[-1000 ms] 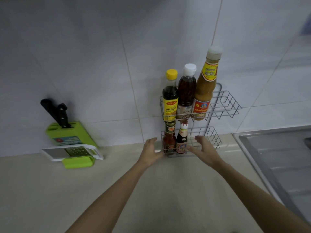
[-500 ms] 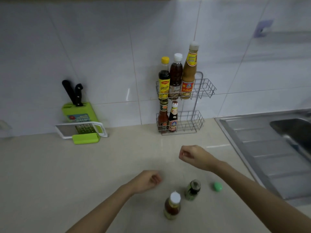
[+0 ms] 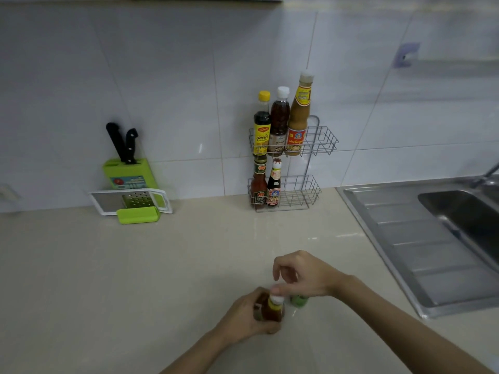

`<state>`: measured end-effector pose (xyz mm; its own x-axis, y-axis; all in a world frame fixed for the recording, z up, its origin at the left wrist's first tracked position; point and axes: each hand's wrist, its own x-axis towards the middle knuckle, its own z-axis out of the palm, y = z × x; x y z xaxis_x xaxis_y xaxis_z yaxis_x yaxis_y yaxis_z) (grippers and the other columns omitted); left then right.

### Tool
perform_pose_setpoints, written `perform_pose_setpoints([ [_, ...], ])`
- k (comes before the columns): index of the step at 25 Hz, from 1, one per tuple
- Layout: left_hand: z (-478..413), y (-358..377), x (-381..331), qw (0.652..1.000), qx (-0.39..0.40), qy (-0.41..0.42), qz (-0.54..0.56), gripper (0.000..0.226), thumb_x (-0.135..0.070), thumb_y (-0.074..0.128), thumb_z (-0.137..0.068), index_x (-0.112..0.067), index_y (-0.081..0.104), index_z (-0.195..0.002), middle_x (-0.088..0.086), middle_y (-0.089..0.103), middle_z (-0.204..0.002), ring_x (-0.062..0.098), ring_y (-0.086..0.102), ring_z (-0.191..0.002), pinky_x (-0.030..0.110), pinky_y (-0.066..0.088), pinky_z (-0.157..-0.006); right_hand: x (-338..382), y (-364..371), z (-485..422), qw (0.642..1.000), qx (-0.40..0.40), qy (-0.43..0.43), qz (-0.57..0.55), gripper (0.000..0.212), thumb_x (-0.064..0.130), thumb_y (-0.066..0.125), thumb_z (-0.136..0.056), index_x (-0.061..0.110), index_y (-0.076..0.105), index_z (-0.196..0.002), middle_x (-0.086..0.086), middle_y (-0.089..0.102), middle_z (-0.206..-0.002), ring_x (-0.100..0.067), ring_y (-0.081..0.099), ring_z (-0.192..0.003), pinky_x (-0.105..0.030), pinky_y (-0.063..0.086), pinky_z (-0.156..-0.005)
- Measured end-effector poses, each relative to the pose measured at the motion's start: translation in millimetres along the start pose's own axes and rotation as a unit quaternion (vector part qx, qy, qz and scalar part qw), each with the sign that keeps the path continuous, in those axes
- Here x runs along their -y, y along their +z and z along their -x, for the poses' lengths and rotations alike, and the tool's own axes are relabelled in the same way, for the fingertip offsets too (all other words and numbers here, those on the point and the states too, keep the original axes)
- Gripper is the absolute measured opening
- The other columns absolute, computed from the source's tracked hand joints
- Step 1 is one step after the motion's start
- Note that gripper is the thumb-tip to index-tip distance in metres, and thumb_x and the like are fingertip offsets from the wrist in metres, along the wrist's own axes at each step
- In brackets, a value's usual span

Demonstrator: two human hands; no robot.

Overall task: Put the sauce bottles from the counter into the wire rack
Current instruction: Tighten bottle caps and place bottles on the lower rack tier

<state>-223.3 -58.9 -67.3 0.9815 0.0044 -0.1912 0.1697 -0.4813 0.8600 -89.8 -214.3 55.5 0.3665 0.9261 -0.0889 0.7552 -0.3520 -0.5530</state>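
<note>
Left hand (image 3: 243, 317) and right hand (image 3: 305, 276) meet on a small sauce bottle (image 3: 272, 310), well in front of the wire rack (image 3: 310, 195).
Left fingers curl round the brown, rounded body standing on the smooth beige desk (image 3: 135, 265); the right wrist arches over it, fingertips pinching the white cap. Just beside it a green round thing (image 3: 298, 301) is blurred. Thin grey wire forms the rack's two tiers, holding five other bottles (image 3: 297, 125).
</note>
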Motion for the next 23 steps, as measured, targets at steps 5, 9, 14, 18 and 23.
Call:
perform_pose_setpoints([
  [5,-15.4,-11.4,-9.0,0.999,-0.032,-0.005,0.011,0.047,-0.056,0.080,-0.061,-0.050,0.052,-0.098,-0.030,0.067,-0.097,-0.008,0.064,-0.088,0.005,0.046,-0.072,2.6,-14.3,-8.8,0.994,-0.010,-0.021,0.109,0.036,0.056,0.062,-0.079,0.022,0.061,-0.092,0.012,0.052,-0.081,-0.004,0.046,-0.067,-0.023,0.040,-0.063],
  [9,-35.7,-29.5,-16.9,0.998,-0.068,-0.004,0.015,0.049,-0.057,0.079,-0.061,-0.046,0.054,-0.101,-0.021,0.071,-0.098,-0.002,0.066,-0.089,0.022,0.055,-0.081,0.2,-32.5,-23.7,0.988,-0.030,-0.001,0.152,0.039,0.059,0.061,-0.077,0.024,0.059,-0.094,0.011,0.057,-0.087,-0.007,0.049,-0.071,-0.028,0.042,-0.065],
  [14,-45.2,-44.6,-21.8,0.997,-0.082,0.004,0.005,0.049,-0.054,0.078,-0.062,-0.039,0.055,-0.102,-0.011,0.071,-0.099,0.009,0.067,-0.091,0.034,0.056,-0.084,0.6,-38.5,-31.1,0.988,-0.040,0.011,0.150,0.034,0.054,0.058,-0.082,0.022,0.058,-0.092,0.011,0.060,-0.081,-0.011,0.052,-0.070,-0.032,0.043,-0.063],
  [18,-40.2,-45.2,-19.9,0.997,-0.070,0.011,0.007,0.054,-0.054,0.077,-0.065,-0.031,0.055,-0.109,-0.004,0.070,-0.103,0.014,0.067,-0.096,0.038,0.056,-0.084,6.3,-37.9,-34.0,0.989,-0.013,-0.008,0.149,0.031,0.046,0.058,-0.087,0.016,0.059,-0.092,0.005,0.057,-0.081,-0.014,0.051,-0.071,-0.035,0.043,-0.064],
  [23,-36.5,-43.7,-20.8,0.998,-0.055,0.015,0.026,0.057,-0.056,0.074,-0.069,-0.028,0.054,-0.114,-0.003,0.068,-0.107,0.012,0.066,-0.099,0.037,0.057,-0.086,9.6,-40.7,-37.2,0.988,0.021,-0.030,0.148,0.032,0.044,0.054,-0.092,0.013,0.058,-0.096,-0.004,0.059,-0.086,-0.017,0.052,-0.077,-0.037,0.045,-0.070],
])
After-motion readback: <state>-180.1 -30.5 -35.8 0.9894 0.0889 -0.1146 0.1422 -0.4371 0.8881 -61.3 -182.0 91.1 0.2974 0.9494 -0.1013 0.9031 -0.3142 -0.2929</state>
